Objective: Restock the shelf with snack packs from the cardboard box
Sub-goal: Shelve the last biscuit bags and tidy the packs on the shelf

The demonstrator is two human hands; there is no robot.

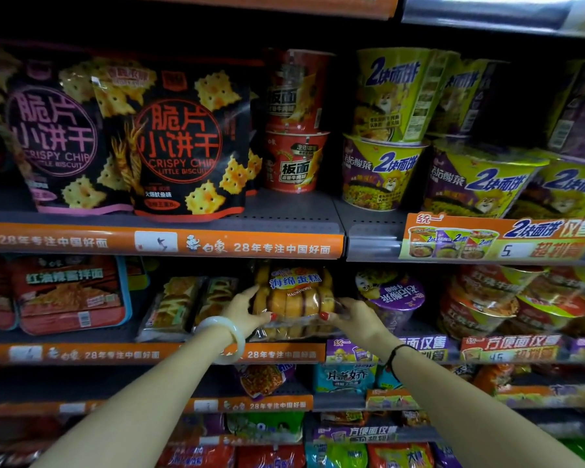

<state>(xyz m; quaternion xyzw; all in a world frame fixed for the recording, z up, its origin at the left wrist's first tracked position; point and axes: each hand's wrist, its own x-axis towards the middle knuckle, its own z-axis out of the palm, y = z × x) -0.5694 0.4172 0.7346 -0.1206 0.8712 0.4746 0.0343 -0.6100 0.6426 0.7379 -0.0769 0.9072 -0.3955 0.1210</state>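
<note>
A clear snack pack of orange sponge cakes (293,297) with a blue label stands on the middle shelf (115,354), above a similar pack lying flat. My left hand (247,310), with a white bangle on its wrist, grips the pack's left side. On the pack's right side my right hand (352,315) holds it, thumb on the front. The cardboard box is out of view.
Two clear bread packs (183,305) lean just left of the cake pack, and a purple noodle cup (395,298) sits to its right. Black biscuit bags (179,143) and stacked noodle cups (382,170) fill the shelf above. Lower shelves hold more packets.
</note>
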